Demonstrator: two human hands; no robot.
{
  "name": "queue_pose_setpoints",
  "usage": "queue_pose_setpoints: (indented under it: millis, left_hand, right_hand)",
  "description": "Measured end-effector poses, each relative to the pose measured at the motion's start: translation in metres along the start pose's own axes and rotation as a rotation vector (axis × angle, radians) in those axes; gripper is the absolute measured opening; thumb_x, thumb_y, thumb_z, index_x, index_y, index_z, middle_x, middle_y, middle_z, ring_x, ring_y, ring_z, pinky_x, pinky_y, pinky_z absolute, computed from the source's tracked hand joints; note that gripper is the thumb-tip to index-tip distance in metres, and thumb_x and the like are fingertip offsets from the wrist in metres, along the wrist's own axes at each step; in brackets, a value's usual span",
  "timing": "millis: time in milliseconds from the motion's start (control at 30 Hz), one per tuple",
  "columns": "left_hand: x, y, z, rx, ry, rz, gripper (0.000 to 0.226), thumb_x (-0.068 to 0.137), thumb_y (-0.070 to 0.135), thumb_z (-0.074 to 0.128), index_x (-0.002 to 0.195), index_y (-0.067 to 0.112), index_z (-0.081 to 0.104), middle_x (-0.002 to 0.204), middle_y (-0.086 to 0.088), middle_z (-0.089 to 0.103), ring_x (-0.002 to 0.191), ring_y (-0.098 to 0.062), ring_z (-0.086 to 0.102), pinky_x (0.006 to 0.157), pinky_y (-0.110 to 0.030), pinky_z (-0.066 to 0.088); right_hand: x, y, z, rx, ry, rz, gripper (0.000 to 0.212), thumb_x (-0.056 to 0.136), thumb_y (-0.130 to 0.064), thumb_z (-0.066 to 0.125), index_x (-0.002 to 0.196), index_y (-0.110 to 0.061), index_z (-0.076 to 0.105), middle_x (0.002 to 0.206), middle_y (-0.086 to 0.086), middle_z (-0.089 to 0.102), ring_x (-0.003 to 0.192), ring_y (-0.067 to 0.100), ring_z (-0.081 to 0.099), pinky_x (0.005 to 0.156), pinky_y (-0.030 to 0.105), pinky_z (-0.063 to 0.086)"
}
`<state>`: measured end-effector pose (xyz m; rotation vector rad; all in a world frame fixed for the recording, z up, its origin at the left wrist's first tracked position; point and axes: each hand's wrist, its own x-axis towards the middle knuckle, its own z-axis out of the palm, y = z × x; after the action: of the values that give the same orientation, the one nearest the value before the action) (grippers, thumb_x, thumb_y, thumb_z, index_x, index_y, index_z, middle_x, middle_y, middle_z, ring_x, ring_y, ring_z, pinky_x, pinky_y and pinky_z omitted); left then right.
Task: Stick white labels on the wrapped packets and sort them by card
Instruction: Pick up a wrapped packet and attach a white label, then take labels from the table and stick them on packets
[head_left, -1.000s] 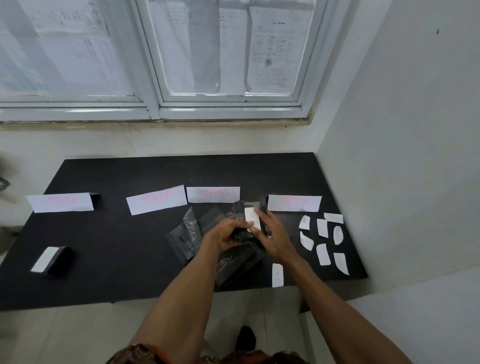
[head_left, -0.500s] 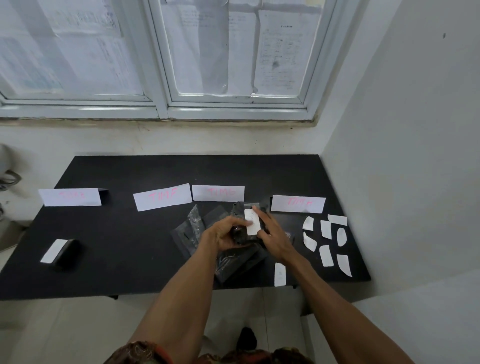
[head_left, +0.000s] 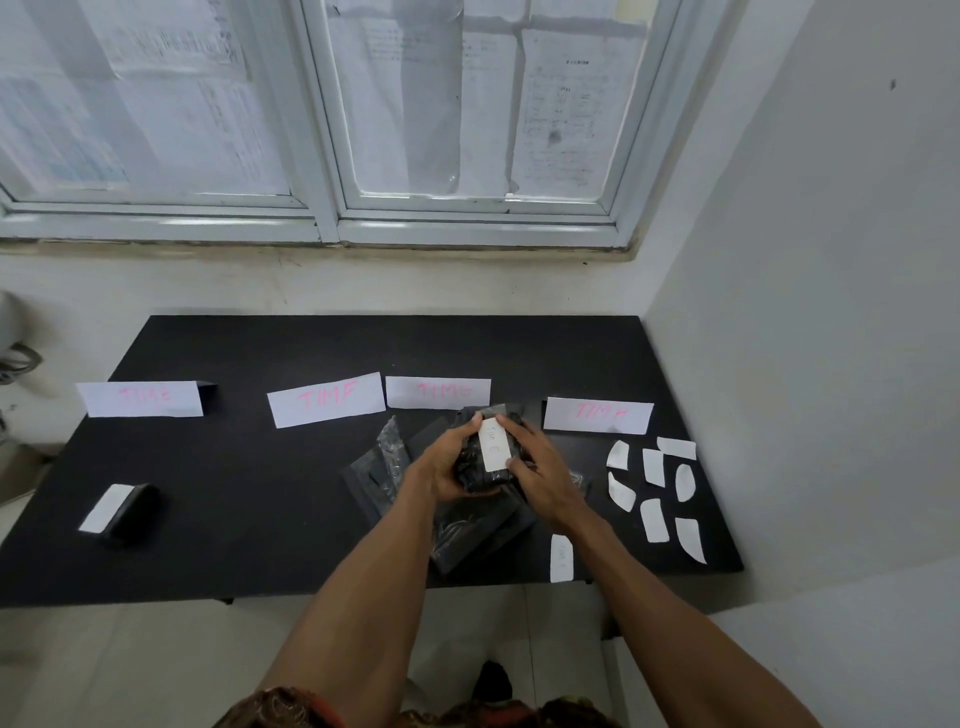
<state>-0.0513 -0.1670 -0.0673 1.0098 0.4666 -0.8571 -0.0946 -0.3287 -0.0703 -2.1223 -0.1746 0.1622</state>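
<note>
Both hands hold one black wrapped packet above the middle of the black table. My left hand grips its left side. My right hand rests on its right side, fingers along the edge of a white label stuck on top. More wrapped packets lie under and left of my hands. Several loose white labels lie at the right. One more label lies at the front edge. Along the back stand white cards with pink writing.
A labelled black packet lies alone at the front left, below the leftmost card. A white wall runs close along the table's right side. A window with papers behind it fills the back wall.
The hands stay on the same packet with its label. My right fingers have shifted slightly along the label; the camera has drifted a little.
</note>
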Motion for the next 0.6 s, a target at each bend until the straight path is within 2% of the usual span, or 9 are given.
queue_pose_setpoints:
  millis: [33, 100, 167, 267, 367, 433, 533, 600]
  left_hand:
    - [-0.003, 0.002, -0.002, 0.006, -0.001, 0.000, 0.039, 0.092, 0.038, 0.057, 0.118, 0.009, 0.061, 0.105, -0.014, 0.067, 0.094, -0.029, 0.063, 0.084, -0.044, 0.053]
    - [-0.008, 0.008, -0.008, 0.024, 0.016, 0.006, 0.036, 0.087, 0.017, 0.061, 0.121, 0.004, 0.059, 0.106, -0.015, 0.066, 0.096, -0.029, 0.063, 0.090, -0.045, 0.052]
    - [-0.015, 0.016, -0.018, 0.024, 0.047, 0.033, 0.030, 0.086, 0.005, 0.059, 0.116, 0.002, 0.059, 0.102, -0.014, 0.066, 0.093, -0.027, 0.064, 0.089, -0.044, 0.052]
    - [-0.028, 0.033, -0.052, -0.019, 0.130, 0.090, 0.026, 0.087, 0.005, 0.060, 0.113, 0.006, 0.059, 0.102, -0.012, 0.067, 0.092, -0.025, 0.064, 0.081, -0.042, 0.056]
    - [-0.050, 0.050, -0.110, -0.023, 0.273, 0.131, 0.022, 0.088, 0.009, 0.059, 0.110, 0.012, 0.058, 0.093, -0.007, 0.070, 0.088, -0.021, 0.063, 0.077, -0.038, 0.054]
    - [-0.071, 0.058, -0.156, -0.022, 0.390, 0.136, 0.017, 0.090, 0.010, 0.056, 0.106, 0.014, 0.058, 0.083, -0.003, 0.071, 0.082, -0.018, 0.061, 0.074, -0.035, 0.050]
    - [-0.101, 0.060, -0.225, -0.057, 0.559, 0.120, 0.028, 0.092, 0.006, 0.053, 0.118, 0.015, 0.051, 0.098, -0.007, 0.063, 0.084, -0.021, 0.059, 0.073, -0.037, 0.048]
    - [-0.122, 0.058, -0.268, -0.090, 0.648, 0.108, 0.033, 0.093, 0.003, 0.050, 0.124, 0.014, 0.049, 0.119, -0.014, 0.058, 0.100, -0.029, 0.059, 0.082, -0.044, 0.049]
  right_hand:
    - [0.001, -0.001, 0.001, 0.016, 0.008, 0.007, 0.059, 0.089, -0.019, 0.047, 0.140, -0.047, 0.036, 0.147, -0.001, 0.036, 0.129, 0.014, 0.041, 0.106, 0.041, 0.043]
    - [0.005, -0.004, 0.005, 0.057, 0.023, 0.006, 0.059, 0.092, -0.014, 0.051, 0.144, -0.038, 0.036, 0.146, -0.002, 0.041, 0.128, 0.008, 0.043, 0.106, 0.028, 0.042]
    - [0.008, -0.011, 0.012, 0.100, 0.030, 0.015, 0.054, 0.096, -0.021, 0.051, 0.146, -0.032, 0.033, 0.145, -0.002, 0.044, 0.129, 0.005, 0.043, 0.105, 0.020, 0.038]
    - [0.010, -0.024, 0.025, 0.134, 0.040, 0.088, 0.051, 0.098, -0.041, 0.045, 0.147, -0.035, 0.030, 0.129, -0.007, 0.054, 0.117, 0.005, 0.052, 0.099, 0.025, 0.041]
    - [0.009, -0.030, 0.040, 0.126, 0.028, 0.120, 0.052, 0.098, -0.044, 0.042, 0.147, -0.032, 0.030, 0.122, -0.011, 0.052, 0.109, 0.003, 0.053, 0.090, 0.019, 0.038]
    - [0.008, -0.030, 0.052, 0.139, 0.021, 0.139, 0.052, 0.098, -0.042, 0.043, 0.147, -0.031, 0.031, 0.122, -0.010, 0.053, 0.108, 0.004, 0.053, 0.091, 0.020, 0.039]
    - [0.010, -0.030, 0.071, 0.143, 0.026, 0.179, 0.051, 0.097, -0.040, 0.045, 0.146, -0.029, 0.034, 0.121, -0.007, 0.056, 0.106, 0.004, 0.056, 0.094, 0.024, 0.041]
    - [0.012, -0.038, 0.089, 0.117, 0.026, 0.191, 0.050, 0.097, -0.040, 0.046, 0.145, -0.029, 0.036, 0.119, -0.007, 0.057, 0.104, 0.005, 0.056, 0.089, 0.022, 0.039]
